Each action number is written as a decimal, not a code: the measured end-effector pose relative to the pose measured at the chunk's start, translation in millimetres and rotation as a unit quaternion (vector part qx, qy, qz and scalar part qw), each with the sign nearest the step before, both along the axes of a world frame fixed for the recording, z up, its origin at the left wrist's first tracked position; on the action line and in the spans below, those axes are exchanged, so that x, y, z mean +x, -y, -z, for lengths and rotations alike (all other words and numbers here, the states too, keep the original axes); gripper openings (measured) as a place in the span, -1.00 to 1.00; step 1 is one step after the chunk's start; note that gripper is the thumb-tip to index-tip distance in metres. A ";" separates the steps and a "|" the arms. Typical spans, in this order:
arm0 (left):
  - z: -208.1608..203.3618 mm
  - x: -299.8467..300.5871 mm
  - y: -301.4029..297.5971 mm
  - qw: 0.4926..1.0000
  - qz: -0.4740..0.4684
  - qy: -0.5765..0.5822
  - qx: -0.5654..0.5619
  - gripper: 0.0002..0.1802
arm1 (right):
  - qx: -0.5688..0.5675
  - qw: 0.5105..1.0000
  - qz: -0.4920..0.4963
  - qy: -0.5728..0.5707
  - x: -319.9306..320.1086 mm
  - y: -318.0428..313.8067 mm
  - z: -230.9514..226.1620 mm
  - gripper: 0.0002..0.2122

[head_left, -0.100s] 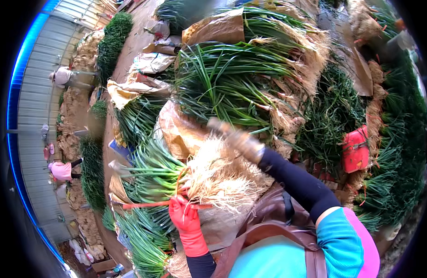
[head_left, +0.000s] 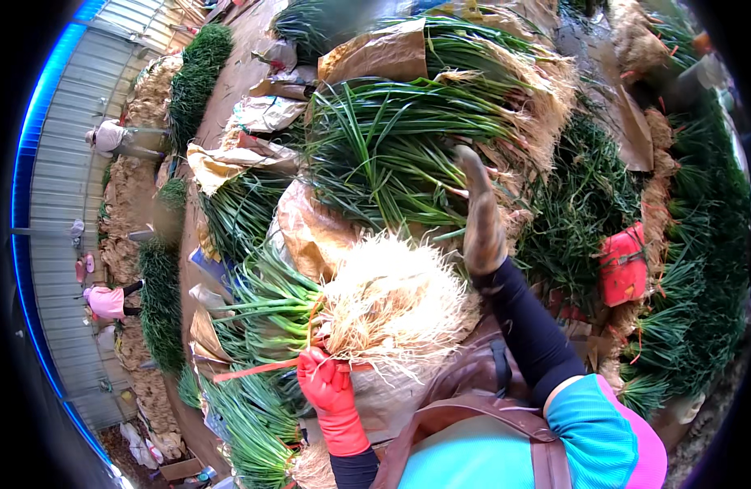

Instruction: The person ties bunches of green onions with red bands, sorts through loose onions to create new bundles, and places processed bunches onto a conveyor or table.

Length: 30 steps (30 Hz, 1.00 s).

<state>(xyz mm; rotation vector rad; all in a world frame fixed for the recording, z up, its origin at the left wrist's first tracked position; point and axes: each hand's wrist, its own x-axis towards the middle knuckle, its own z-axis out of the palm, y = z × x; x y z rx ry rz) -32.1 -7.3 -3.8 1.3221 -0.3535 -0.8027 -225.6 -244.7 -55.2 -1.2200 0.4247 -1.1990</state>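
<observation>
– corrugated metal wall [head_left: 66, 171] runs down the left of the head view, bowed at the rim, with a brown floor [head_left: 208, 134] beside it. what lies closest to the person?

– one bundle of green onions [head_left: 333, 314], right in front of the brown apron [head_left: 465, 367], stalks to the left, roots to the right.

– and the hands?

– the left hand [head_left: 322, 383], in a smooth red glove, is curled tightly round a flat red strip [head_left: 253, 372] at the bundle's near edge. the right hand [head_left: 485, 224], in a stained glove, is out straight and grasps nothing; it's up beyond the roots, a bit blurred.

– how would that bundle handle?

– fairly heavy for its bulk, i'd say, and floppy at the leaf ends. the stalks probably bruise or snap if squeezed, and could be slick when damp. i'd take hold at the firm neck, by the reddish band [head_left: 315, 314], with a palm under the roots.

– textures?

– roots like a dry, straw-coloured mop; leaves long, narrow and glossy; creased brown paper [head_left: 306, 232] behind; a thick heap of onions [head_left: 400, 114] farther off.
</observation>
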 end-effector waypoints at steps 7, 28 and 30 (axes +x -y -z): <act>-18.9 -18.8 42.5 0.977 0.126 -0.156 -0.075 -0.70 | 0.168 0.981 -0.096 0.017 -9.1 -26.2 57.6 -0.58; -18.8 -41.8 89.4 0.969 0.199 -0.149 0.012 -0.69 | 0.164 0.977 -0.047 -0.126 -36.6 -39.1 77.0 -0.48; -19.7 -39.2 84.9 0.956 0.236 -0.160 -0.067 -0.68 | 0.190 0.972 -0.086 -0.105 -25.6 -43.8 88.0 -0.50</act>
